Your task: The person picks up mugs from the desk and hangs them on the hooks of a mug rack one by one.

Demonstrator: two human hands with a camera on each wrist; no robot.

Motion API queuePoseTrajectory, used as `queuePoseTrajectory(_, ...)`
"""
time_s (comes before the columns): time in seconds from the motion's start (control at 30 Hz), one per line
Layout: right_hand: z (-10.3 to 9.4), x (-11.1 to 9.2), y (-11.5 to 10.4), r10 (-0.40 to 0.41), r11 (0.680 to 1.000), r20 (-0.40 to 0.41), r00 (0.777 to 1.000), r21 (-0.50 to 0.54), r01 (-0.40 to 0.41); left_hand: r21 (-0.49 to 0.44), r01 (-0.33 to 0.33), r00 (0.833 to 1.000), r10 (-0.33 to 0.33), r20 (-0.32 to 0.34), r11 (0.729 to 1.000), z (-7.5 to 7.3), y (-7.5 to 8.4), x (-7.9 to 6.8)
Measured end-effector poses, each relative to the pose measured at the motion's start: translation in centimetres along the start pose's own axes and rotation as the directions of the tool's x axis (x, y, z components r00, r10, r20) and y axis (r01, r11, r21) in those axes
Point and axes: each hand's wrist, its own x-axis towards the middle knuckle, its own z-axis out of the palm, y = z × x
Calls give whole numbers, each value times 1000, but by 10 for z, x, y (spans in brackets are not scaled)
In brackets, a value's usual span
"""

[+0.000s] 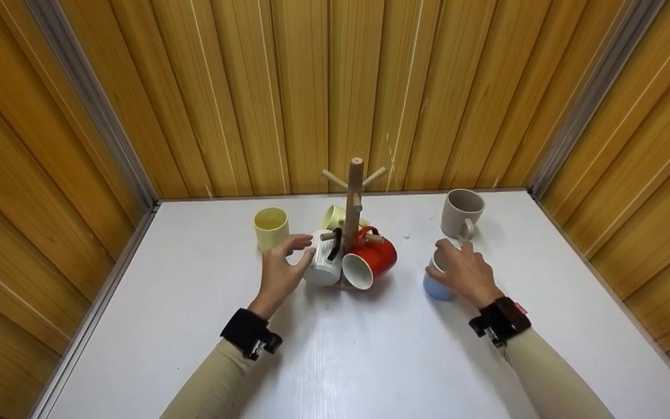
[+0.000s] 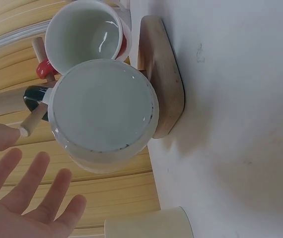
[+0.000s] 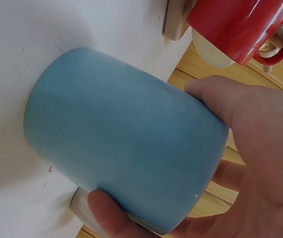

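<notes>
My right hand (image 1: 470, 272) grips a blue mug (image 1: 438, 289) from above, thumb on one side and fingers on the other. Its handle does not show. In the right wrist view the mug's smooth side (image 3: 126, 139) fills the middle. My left hand (image 1: 280, 270) is just left of a white mug (image 1: 322, 271), fingers spread and apart from it in the left wrist view. That mug hangs by its dark handle (image 2: 32, 94) on a peg of a wooden mug tree (image 1: 355, 192). A red mug (image 1: 381, 256) hangs on a neighbouring peg.
Behind the left hand stands a pale yellow cup (image 1: 271, 230). Another pale yellow mug (image 1: 332, 217) is partly hidden behind the tree. A grey-beige mug (image 1: 457, 218) stands beyond the right hand. Wood-patterned walls (image 1: 300, 99) border the white table (image 1: 364, 361).
</notes>
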Motion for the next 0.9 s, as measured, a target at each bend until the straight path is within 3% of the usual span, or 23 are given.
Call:
queuePoseTrajectory(0.3, -14, -8, -7, -29, 997, -55, 998, 73, 33, -40, 14, 1000, -13, 11, 999, 2, 7, -4)
queuePoseTrajectory(0.63, -35, -25, -35, -85, 980, -192, 978, 161, 117, -80, -60, 996, 54, -75, 995, 9, 22, -11)
queuePoseTrajectory(0.77, -41, -31, -49, -112, 963, -243, 964, 211, 165, -144, -96, 994, 89, -60, 985, 13, 33, -14)
queuePoseTrajectory(0.9, -43, -35, -60, -148, 940, -284, 947, 258, 224, -199, -82, 997, 81, -12, 977, 17, 44, -16)
